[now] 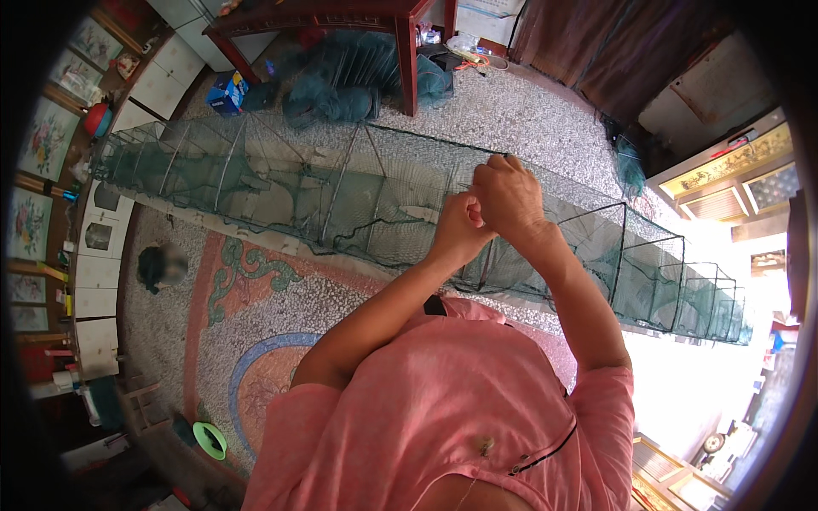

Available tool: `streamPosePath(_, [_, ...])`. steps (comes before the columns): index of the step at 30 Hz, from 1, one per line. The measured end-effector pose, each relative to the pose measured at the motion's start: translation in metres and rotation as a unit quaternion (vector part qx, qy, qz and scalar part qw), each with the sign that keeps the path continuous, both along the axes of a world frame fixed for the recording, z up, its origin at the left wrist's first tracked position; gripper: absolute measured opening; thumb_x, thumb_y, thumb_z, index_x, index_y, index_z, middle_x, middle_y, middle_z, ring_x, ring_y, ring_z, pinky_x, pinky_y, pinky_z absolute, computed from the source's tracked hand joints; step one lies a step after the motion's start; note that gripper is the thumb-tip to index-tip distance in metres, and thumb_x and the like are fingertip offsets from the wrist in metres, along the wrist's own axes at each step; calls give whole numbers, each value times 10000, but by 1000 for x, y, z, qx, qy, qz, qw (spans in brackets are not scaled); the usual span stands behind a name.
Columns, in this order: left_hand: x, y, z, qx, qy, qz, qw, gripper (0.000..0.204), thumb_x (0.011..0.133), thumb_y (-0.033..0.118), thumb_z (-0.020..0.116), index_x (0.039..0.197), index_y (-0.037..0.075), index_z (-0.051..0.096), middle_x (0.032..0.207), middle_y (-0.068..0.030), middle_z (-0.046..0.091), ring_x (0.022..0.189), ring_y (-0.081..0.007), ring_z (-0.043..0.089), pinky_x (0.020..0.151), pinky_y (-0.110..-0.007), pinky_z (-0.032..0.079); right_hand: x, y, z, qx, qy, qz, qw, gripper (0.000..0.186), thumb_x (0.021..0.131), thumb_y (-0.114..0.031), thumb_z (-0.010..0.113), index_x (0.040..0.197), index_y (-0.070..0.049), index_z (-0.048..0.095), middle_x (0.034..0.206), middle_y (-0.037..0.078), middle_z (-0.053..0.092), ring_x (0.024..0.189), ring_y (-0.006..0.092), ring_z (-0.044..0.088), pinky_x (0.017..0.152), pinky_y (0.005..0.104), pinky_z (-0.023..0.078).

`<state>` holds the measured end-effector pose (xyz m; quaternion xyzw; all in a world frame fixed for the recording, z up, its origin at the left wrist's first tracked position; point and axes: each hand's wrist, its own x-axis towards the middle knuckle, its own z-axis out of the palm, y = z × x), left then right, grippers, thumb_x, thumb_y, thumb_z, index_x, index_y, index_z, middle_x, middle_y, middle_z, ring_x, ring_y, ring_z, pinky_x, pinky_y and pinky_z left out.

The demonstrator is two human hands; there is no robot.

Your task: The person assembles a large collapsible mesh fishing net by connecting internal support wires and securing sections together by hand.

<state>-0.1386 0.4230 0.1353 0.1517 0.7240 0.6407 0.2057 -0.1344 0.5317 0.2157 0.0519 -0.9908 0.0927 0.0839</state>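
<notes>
A long, green mesh fish trap (400, 204) with dark square frames stretches across the view, from the far left to the bright right side. At its middle my two hands meet in front of the netting. My left hand (460, 226) is closed, its thumb and fingers bent together. Pressed close to it and slightly higher, my right hand (509, 196) is also closed, with its back toward me. Whatever the fingers pinch is too small or hidden to make out. Mesh and a frame cord run right behind the hands.
Beyond the trap stands a dark red wooden table (315, 17) with bundled green netting (341, 89) beneath it. A blue box (227, 92) sits nearby. Cabinets (98, 255) line the left; a green-rimmed round object (210, 440) lies lower left. More netting (630, 166) rests toward the right.
</notes>
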Motion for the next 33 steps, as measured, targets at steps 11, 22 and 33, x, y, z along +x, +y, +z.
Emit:
streamPosePath(11, [13,4,7,-4,124,76,989,591,719,144,783,1148,18,396,1119,-107,447,842,-168,541,734,-322,497,21,17,147,-568,296,104,761,162,961,-141,516,896,-4,573,790,65,617,700,140,590,612,269,490])
streamPosePath(22, [4,4,38,21,327,8,945,395,755,19,702,1113,77,548,1074,-73,537,827,-157,529,687,-289,460,111,49,215,-517,393,179,739,222,963,-154,394,746,-110,409,677,-13,360,510,71,310,463,184,243])
streamPosePath(33, [27,-21,44,34,296,6,955,174,817,-35,634,965,57,618,871,-62,516,701,-166,519,598,-256,441,59,57,79,-153,81,-24,985,53,837,-93,624,889,-87,636,856,54,602,844,269,576,721,369,484])
